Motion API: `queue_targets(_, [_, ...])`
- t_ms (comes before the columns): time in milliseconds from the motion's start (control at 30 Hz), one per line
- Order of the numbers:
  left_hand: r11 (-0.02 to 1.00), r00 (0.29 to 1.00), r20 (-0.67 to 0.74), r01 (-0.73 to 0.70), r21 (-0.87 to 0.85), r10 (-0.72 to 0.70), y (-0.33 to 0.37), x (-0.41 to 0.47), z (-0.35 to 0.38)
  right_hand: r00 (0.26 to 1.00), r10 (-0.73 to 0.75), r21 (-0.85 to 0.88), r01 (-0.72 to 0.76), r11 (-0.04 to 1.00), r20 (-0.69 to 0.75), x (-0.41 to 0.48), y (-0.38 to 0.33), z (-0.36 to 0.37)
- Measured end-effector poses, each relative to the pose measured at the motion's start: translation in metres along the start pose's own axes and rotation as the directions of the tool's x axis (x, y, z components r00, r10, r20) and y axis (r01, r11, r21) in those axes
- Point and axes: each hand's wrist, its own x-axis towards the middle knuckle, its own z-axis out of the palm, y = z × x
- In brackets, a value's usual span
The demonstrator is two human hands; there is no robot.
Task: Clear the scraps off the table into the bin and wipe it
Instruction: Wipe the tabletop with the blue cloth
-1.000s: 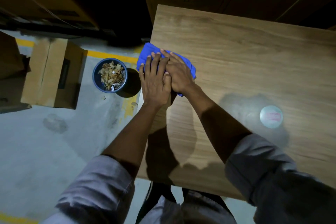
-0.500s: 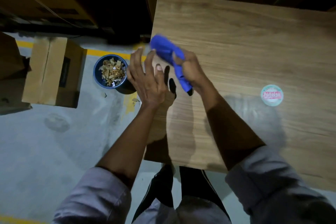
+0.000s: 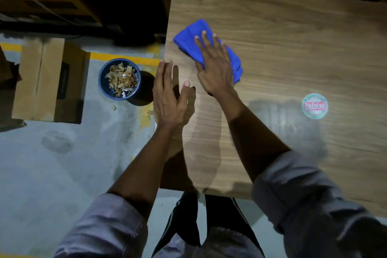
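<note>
1. The blue cloth (image 3: 189,35) lies on the table (image 3: 293,37), close to the table's left edge and in its far half.
2. The right hand (image 3: 215,69) presses flat on the cloth, fingers straight and spread. It pins the cloth and does not grasp it.
3. The left hand (image 3: 169,94) is open too, fingers straight, over the table's left edge. I cannot tell whether it touches the wood.
4. The cloth looks soft, light and limp. It is bunched into thick folds and will likely crumple or slide under a push, but it cannot break.
5. A flat palm over the cloth's middle suits wiping. For lifting, a pinch on the bunched end nearer the table's front would probably gather the most fabric.
6. The cloth's long axis runs on a slant, from the table's far left corner toward its near right. Its narrower end points at the far left corner.
7. The bin (image 3: 102,88) stands on the floor just off the table's left edge, holding the scraps (image 3: 121,79). A few bits lie on the floor beside it.
8. A round lid (image 3: 314,106) sits farther right on the table, well apart from the cloth.
</note>
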Motion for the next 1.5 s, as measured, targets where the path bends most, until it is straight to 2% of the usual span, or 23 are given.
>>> queue_targets(100, [0.999,0.994,-0.101,-0.043,0.008,0.044,0.001,0.002,-0.004,0.987,-0.156,0.025,0.155,0.988,0.037,0.002,-0.012,0.010])
queue_targets(200, [0.992,0.982,-0.169,-0.061,0.107,0.078,0.008,-0.002,-0.002,0.958,-0.278,0.065,0.274,0.960,0.066,-0.002,-0.018,0.019])
queue_targets(267, [0.989,0.979,-0.193,-0.041,0.145,0.069,0.006,-0.002,-0.002,0.936,-0.336,0.117,0.324,0.939,0.104,-0.010,-0.026,0.021])
queue_targets(333, [0.995,0.976,-0.219,0.021,0.098,0.001,-0.002,0.001,-0.004,0.930,-0.338,0.197,0.308,0.931,0.144,-0.022,-0.035,0.020])
queue_targets(367, [0.996,0.972,-0.233,0.058,0.065,-0.041,-0.004,0.002,-0.005,0.935,-0.312,0.256,0.263,0.930,0.171,-0.029,-0.039,0.017])
queue_targets(433, [0.996,0.972,-0.230,0.069,0.052,-0.055,-0.003,0.000,-0.008,0.950,-0.190,0.402,0.078,0.912,0.248,-0.045,-0.046,0.004])
queue_targets(500, [0.996,0.986,-0.159,-0.029,0.082,0.042,0.002,-0.006,-0.009,0.961,-0.062,0.481,-0.078,0.873,0.268,-0.067,-0.048,-0.010])
queue_targets(533, [0.993,0.990,-0.106,-0.084,0.088,0.094,0.003,-0.009,-0.009,0.978,-0.008,0.479,-0.096,0.872,0.210,-0.080,-0.046,-0.016])
queue_targets(600, [0.984,0.988,-0.019,-0.151,0.089,0.153,0.000,-0.015,-0.009,0.992,0.120,0.399,-0.097,0.912,-0.033,-0.107,-0.028,-0.022])
queue_targets(667, [0.986,0.992,0.010,-0.124,0.112,0.124,-0.006,-0.019,-0.008,0.919,0.279,0.256,-0.210,0.944,-0.276,-0.128,0.002,-0.024])
queue_targets(700, [0.991,0.997,0.005,-0.072,0.111,0.072,-0.005,-0.020,-0.007,0.870,0.355,0.182,-0.310,0.933,-0.341,-0.133,0.015,-0.026])
queue_targets(767, [0.997,1.000,0.010,0.012,0.081,-0.013,-0.004,-0.020,-0.006,0.802,0.470,0.023,-0.498,0.867,-0.369,-0.135,0.030,-0.023])
queue_targets(800, [0.997,1.000,0.020,0.021,0.074,-0.023,-0.003,-0.020,-0.005,0.792,0.491,-0.059,-0.545,0.836,-0.364,-0.131,0.032,-0.020])
queue_targets(900, [0.996,1.000,0.020,0.015,0.087,-0.017,-0.003,-0.019,-0.003,0.805,0.508,-0.186,-0.574,0.798,-0.307,-0.100,0.026,-0.013])
queue_targets(1000, [0.996,0.999,0.024,0.020,0.082,-0.022,-0.003,-0.020,0.000,0.873,0.436,-0.184,-0.476,0.860,-0.218,-0.068,0.013,-0.007])
queue_targets(1133, [0.999,0.998,-0.045,-0.033,0.041,0.034,-0.001,-0.015,-0.004,0.979,0.204,-0.257,-0.202,0.945,-0.018,-0.047,-0.018,0.003])
queue_targets(1200, [0.991,0.992,-0.072,-0.098,0.095,0.105,0.004,-0.016,-0.009,0.996,0.046,-0.246,-0.027,0.969,0.071,-0.050,-0.034,0.010])
queue_targets(1300, [0.968,0.978,-0.030,-0.202,0.148,0.209,0.008,-0.020,-0.016,0.975,-0.170,-0.173,0.194,0.966,0.143,-0.069,-0.050,0.021])
queue_targets(1367, [0.974,0.976,-0.042,-0.212,0.080,0.215,0.003,-0.023,-0.019,0.962,-0.214,-0.129,0.237,0.963,0.172,-0.080,-0.057,0.023])
queue_targets(1433, [0.988,0.986,-0.071,-0.151,0.016,0.151,-0.002,-0.027,-0.022,0.956,-0.209,-0.111,0.235,0.966,0.203,-0.090,-0.060,0.018])
queue_targets(1500, [0.996,0.990,-0.117,-0.084,-0.014,0.082,-0.005,-0.030,-0.023,0.980,-0.084,-0.123,0.107,0.987,0.179,-0.107,-0.055,0.008])
